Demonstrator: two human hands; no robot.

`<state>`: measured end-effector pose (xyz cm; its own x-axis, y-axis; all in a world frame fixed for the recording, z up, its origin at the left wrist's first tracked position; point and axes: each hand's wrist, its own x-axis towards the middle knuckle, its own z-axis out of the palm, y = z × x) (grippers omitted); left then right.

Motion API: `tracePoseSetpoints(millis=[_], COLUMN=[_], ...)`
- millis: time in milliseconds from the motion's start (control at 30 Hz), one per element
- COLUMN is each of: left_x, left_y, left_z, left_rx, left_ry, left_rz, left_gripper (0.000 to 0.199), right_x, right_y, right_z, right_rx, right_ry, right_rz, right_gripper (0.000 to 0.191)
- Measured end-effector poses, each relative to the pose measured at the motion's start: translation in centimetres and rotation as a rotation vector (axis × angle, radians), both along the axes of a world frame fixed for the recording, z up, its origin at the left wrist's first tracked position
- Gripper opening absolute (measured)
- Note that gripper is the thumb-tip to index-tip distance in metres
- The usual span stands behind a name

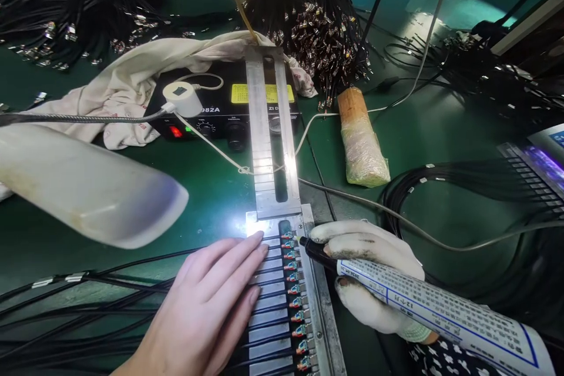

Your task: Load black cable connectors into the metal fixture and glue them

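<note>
My bare left hand [211, 299] lies flat with fingers stretched over thin black cables [268, 299] in a long metal fixture [324, 305]. Small connectors with coloured wires [294, 289] sit side by side along the fixture, one per cable. In a white glove, my right hand [374, 264] grips what looks like a glue bottle [436, 311], white with printed text. Its black nozzle [315, 249] points left, the tip at one of the topmost connectors. A bright light shines just beyond my left fingertips.
A black control box [194, 123] stands behind, partly under a white cloth [127, 82]. A slotted metal bar [259, 147] leans against it. At left hangs a white lamp-like head [97, 188]. A wrapped block [363, 147] and cable bundles [308, 29] lie farther back.
</note>
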<state>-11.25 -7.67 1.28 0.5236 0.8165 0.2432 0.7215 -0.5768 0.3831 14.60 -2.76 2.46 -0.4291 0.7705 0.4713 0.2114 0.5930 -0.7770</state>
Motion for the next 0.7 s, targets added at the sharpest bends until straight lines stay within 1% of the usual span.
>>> tracePoseSetpoints(millis=[200,433,567,700], left_x=[-0.01,-0.09,-0.07,-0.03], left_y=[-0.06,-0.11,-0.11,-0.08], left_z=[-0.01,-0.05,-0.01,-0.01], left_rx=[-0.002,0.002,-0.001,-0.005], left_ry=[0.011,0.022,0.024,0.019], left_rz=[0.005,-0.004,0.004,0.007], left_gripper=[0.045,0.045,0.046,0.045], right_x=[0.08,-0.02,0.01,0.04], right_y=[0.03,-0.03,-0.09,-0.18], right_z=[-0.20,-0.12,0.09,0.04], right_rx=[0.010,0.064,0.036,0.035], right_ry=[-0.004,-0.005,-0.033,-0.036], right_rz=[-0.003,-0.029,-0.022,-0.020], right_gripper=[0.028,0.029,0.024,0.026])
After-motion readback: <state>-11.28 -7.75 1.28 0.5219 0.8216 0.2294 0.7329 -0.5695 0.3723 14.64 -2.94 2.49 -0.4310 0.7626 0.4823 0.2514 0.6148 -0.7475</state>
